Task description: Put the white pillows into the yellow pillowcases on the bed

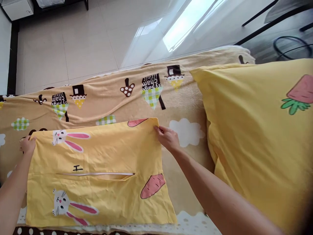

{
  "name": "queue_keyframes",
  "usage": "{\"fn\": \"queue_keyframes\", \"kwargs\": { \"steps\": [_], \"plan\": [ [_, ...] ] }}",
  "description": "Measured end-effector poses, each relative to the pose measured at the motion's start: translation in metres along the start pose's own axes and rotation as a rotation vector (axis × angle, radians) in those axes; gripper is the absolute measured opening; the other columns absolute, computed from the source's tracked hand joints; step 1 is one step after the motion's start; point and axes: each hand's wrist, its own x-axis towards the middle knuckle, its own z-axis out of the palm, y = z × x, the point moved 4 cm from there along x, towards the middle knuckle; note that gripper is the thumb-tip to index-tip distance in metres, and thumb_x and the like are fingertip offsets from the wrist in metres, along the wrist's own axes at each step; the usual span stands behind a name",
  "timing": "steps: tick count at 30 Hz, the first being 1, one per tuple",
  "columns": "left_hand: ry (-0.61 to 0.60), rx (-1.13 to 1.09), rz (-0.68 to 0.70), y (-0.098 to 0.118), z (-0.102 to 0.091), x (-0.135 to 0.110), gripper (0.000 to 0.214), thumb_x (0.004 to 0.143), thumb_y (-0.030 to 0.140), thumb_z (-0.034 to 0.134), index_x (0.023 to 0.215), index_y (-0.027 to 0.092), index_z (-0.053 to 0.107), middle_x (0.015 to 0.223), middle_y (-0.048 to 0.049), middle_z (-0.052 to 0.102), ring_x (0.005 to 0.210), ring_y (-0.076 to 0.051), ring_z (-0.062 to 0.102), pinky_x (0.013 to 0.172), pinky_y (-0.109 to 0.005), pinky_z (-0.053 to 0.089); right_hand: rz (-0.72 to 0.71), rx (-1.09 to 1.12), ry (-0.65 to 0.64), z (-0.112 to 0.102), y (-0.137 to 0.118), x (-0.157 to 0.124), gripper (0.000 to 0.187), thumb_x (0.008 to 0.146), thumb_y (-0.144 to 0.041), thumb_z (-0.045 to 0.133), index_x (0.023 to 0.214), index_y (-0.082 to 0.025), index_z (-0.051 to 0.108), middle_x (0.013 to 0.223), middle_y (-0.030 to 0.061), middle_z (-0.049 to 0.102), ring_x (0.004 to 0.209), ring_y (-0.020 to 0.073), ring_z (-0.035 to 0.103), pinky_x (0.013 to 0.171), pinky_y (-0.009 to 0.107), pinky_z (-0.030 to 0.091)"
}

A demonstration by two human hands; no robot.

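A yellow pillowcase (105, 150) with white rabbits and pink carrots lies spread over the bed, its far edge between my two hands. Across its middle runs a zipper (107, 174), with the slit gaping at its right part. My left hand (28, 143) pinches the far left corner. At the far right corner my right hand (167, 135) is closed on the fabric between thumb and fingers. To the right of my right arm sits a plump yellow pillow (246, 120) with a carrot print.
A beige patterned blanket (105, 94) covers the bed beneath the pillowcase. Beyond the bed is a shiny tiled floor (85, 42). A white box (18, 9) stands at the far left, and black metal legs (266, 24) and a coiled cable (275, 45) are at the far right.
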Motion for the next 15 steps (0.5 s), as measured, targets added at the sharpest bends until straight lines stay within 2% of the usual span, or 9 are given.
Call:
{"fn": "queue_keyframes", "kwargs": {
  "steps": [2, 5, 7, 8, 9, 10, 12, 13, 15],
  "plan": [
    [0.054, -0.009, -0.077, 0.014, -0.020, 0.007, 0.038, 0.088, 0.035, 0.054, 0.109, 0.004, 0.062, 0.122, -0.0206, 0.057, 0.118, -0.040, 0.051, 0.096, -0.062, 0.037, -0.020, -0.018, 0.036, -0.016, -0.013, 0.008, 0.044, 0.090, -0.051, 0.033, 0.075, -0.022, 0.062, 0.073, 0.0099, 0.062, 0.069, 0.0202, 0.049, 0.067, 0.034, 0.032],
    [0.186, -0.047, -0.060, 0.042, -0.045, 0.012, 0.047, 0.093, 0.039, 0.046, 0.122, 0.003, 0.053, 0.135, -0.0169, 0.048, 0.128, -0.040, 0.041, 0.099, -0.061, 0.033, -0.016, -0.009, 0.136, -0.032, -0.036, 0.016, 0.056, 0.095, -0.050, 0.021, 0.110, -0.015, 0.062, 0.103, 0.0200, 0.065, 0.091, 0.0281, 0.053, 0.081, 0.040, 0.034],
    [0.293, -0.094, 0.030, 0.059, -0.050, -0.002, 0.053, 0.093, 0.039, 0.047, 0.132, 0.003, 0.042, 0.142, -0.0179, 0.040, 0.131, -0.041, 0.036, 0.100, -0.059, 0.033, -0.012, -0.004, 0.264, -0.029, -0.051, 0.007, 0.061, 0.096, -0.048, 0.021, 0.135, -0.008, 0.046, 0.131, 0.0259, 0.053, 0.114, 0.0349, 0.047, 0.092, 0.047, 0.030],
    [0.315, -0.110, 0.123, 0.068, -0.047, -0.017, 0.056, 0.093, 0.038, 0.048, 0.136, 0.003, 0.037, 0.146, -0.0191, 0.038, 0.134, -0.040, 0.034, 0.102, -0.058, 0.032, -0.042, -0.009, 0.314, -0.021, -0.059, -0.006, 0.063, 0.096, -0.047, 0.023, 0.142, -0.005, 0.036, 0.141, 0.0268, 0.043, 0.123, 0.0368, 0.041, 0.097, 0.050, 0.027],
    [0.307, -0.117, 0.241, 0.076, -0.039, -0.037, 0.058, 0.094, 0.036, 0.047, 0.140, 0.004, 0.033, 0.148, -0.0201, 0.035, 0.137, -0.038, 0.033, 0.105, -0.056, 0.030, -0.094, -0.019, 0.348, -0.007, -0.068, -0.024, 0.065, 0.096, -0.046, 0.026, 0.146, -0.004, 0.028, 0.148, 0.0263, 0.035, 0.130, 0.0373, 0.036, 0.101, 0.051, 0.024],
    [0.270, -0.111, 0.373, 0.082, -0.027, -0.063, 0.058, 0.095, 0.034, 0.044, 0.142, 0.005, 0.030, 0.151, -0.0207, 0.033, 0.139, -0.034, 0.031, 0.109, -0.053, 0.028, -0.190, -0.035, 0.329, 0.013, -0.077, -0.047, 0.065, 0.097, -0.044, 0.028, 0.147, -0.003, 0.026, 0.151, 0.0255, 0.031, 0.133, 0.0363, 0.034, 0.103, 0.050, 0.024],
    [0.115, -0.087, 0.616, 0.090, 0.009, -0.127, 0.056, 0.097, 0.035, 0.038, 0.144, 0.007, 0.031, 0.152, -0.0206, 0.035, 0.142, -0.028, 0.031, 0.113, -0.046, 0.025, -0.429, -0.050, 0.209, 0.065, -0.093, -0.104, 0.060, 0.098, -0.040, 0.027, 0.150, -0.010, 0.025, 0.149, 0.0200, 0.039, 0.135, 0.0305, 0.038, 0.105, 0.045, 0.027],
    [0.028, -0.079, 0.709, 0.090, 0.030, -0.160, 0.055, 0.097, 0.035, 0.036, 0.145, 0.010, 0.031, 0.152, -0.0193, 0.036, 0.142, -0.026, 0.031, 0.114, -0.044, 0.025, -0.547, -0.066, 0.163, 0.092, -0.098, -0.136, 0.057, 0.099, -0.037, 0.028, 0.152, -0.015, 0.022, 0.148, 0.0167, 0.042, 0.134, 0.0272, 0.040, 0.106, 0.043, 0.028],
    [-0.119, -0.055, 0.804, 0.080, 0.071, -0.219, 0.056, 0.096, 0.034, 0.034, 0.149, 0.017, 0.028, 0.154, -0.0151, 0.033, 0.144, -0.024, 0.028, 0.116, -0.044, 0.020, -0.770, -0.103, 0.060, 0.142, -0.102, -0.191, 0.058, 0.099, -0.030, 0.030, 0.154, -0.020, 0.014, 0.150, 0.0107, 0.041, 0.139, 0.0211, 0.036, 0.110, 0.038, 0.025]
  ]
}}
